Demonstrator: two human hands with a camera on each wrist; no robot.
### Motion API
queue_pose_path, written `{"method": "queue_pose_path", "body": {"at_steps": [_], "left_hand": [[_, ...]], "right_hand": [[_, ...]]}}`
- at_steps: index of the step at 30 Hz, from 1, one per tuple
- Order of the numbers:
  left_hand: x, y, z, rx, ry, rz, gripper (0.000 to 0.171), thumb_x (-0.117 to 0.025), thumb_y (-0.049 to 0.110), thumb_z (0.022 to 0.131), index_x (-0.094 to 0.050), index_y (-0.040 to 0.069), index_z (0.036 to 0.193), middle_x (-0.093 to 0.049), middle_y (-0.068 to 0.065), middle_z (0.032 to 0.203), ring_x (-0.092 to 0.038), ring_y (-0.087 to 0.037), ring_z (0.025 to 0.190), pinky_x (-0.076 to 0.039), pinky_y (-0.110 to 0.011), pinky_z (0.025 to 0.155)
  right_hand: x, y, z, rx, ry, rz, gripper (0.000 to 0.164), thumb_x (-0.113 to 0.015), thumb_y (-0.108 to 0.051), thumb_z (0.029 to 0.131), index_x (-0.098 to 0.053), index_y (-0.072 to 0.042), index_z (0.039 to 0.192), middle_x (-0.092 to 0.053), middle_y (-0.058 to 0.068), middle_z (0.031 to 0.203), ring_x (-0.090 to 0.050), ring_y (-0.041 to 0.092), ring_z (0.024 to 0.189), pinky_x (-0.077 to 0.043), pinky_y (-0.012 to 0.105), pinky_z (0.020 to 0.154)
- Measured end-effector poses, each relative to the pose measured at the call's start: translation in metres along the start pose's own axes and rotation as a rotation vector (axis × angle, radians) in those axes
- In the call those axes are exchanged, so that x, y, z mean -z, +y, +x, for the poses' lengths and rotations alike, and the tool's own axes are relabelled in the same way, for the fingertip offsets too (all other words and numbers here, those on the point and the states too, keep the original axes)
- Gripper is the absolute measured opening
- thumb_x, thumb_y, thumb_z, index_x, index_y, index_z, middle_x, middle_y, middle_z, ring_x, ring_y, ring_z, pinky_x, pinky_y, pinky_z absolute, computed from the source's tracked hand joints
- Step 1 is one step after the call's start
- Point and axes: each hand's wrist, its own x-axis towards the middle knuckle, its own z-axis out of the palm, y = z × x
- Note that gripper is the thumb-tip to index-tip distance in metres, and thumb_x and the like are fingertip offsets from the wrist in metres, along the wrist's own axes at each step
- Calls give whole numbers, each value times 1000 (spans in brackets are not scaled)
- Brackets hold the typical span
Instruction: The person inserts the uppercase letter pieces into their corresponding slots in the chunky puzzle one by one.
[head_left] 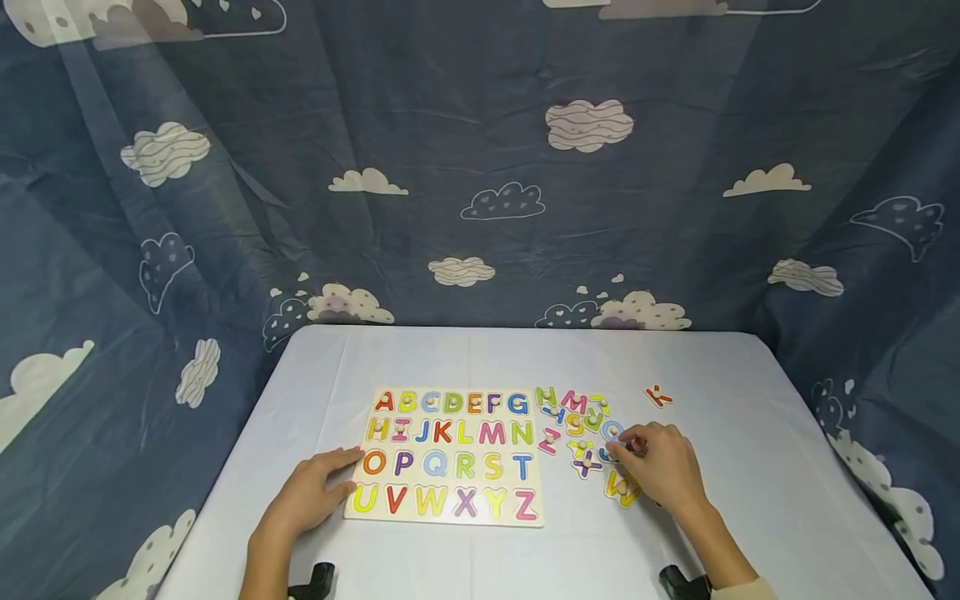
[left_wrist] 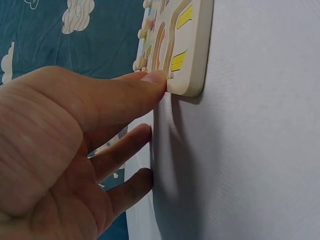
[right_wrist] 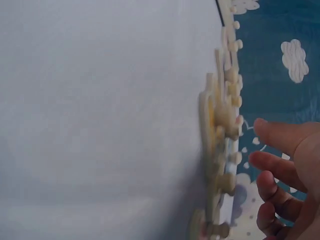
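Note:
A wooden alphabet board point(head_left: 444, 523) lies on the table, its coloured letters in rows. Knobs show on pieces in the top row and on H point(head_left: 378, 429) and I point(head_left: 401, 429). My left hand point(head_left: 303, 493) touches the board's left edge with thumb and forefinger, the other fingers spread below in the left wrist view. Above a cluster of loose knobbed letters my right hand point(head_left: 663, 462) hovers, fingers loosely bent. In the right wrist view its fingertips stand apart from the knobbed pieces point(right_wrist: 225, 117), and no piece shows between them. A yellow W point(head_left: 621, 488) lies below that hand.
A red K point(head_left: 657, 396) lies apart, beyond the cluster. A loose M point(head_left: 573, 402) and Z point(head_left: 549, 440) sit close to the board's right side. White cloth covers the table point(head_left: 465, 567). A dark cloud-patterned curtain point(head_left: 480, 242) hangs behind and at both sides.

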Motion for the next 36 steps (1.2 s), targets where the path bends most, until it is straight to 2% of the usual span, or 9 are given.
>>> {"method": "queue_pose_path", "body": {"at_steps": [9,15,23,30,36], "left_hand": [[-2,-1,0,14,-1,-7,53,-76,15,92,-63,17,143,-57,-12,151,-45,-44,145,-35,-68,116],[-4,-2,-2,15,0,-19,53,-76,14,92,-63,17,143,-58,-11,151,-45,-43,145,-34,-68,117],[-2,-1,0,8,10,-4,53,-75,15,93,-62,18,144,-57,-9,152,-45,-43,146,-33,-68,117],[-2,-1,1,22,7,-10,53,-74,15,93,-62,17,145,-56,-10,153,-44,-43,146,-32,-69,117],[-4,-2,1,21,11,-11,53,-75,15,92,-62,17,144,-57,-10,152,-44,-44,146,-33,-69,117]], "right_hand": [[-3,9,-9,-14,-43,12,21,-83,-31,87,-80,-10,90,-53,-2,69,-47,21,75,-31,33,66],[-5,8,-12,4,-41,19,20,-84,-31,86,-80,-12,87,-57,-4,70,-50,20,76,-32,33,66],[-7,3,-12,18,-45,37,18,-85,-30,85,-80,-13,84,-56,-5,69,-48,18,73,-33,30,63],[-9,3,-10,47,-9,21,13,-85,-23,85,-80,-10,84,-56,-5,67,-45,16,68,-31,29,61],[-10,3,-9,28,-1,15,15,-82,-19,87,-80,-5,93,-62,-1,72,-46,19,70,-31,31,63]]}}
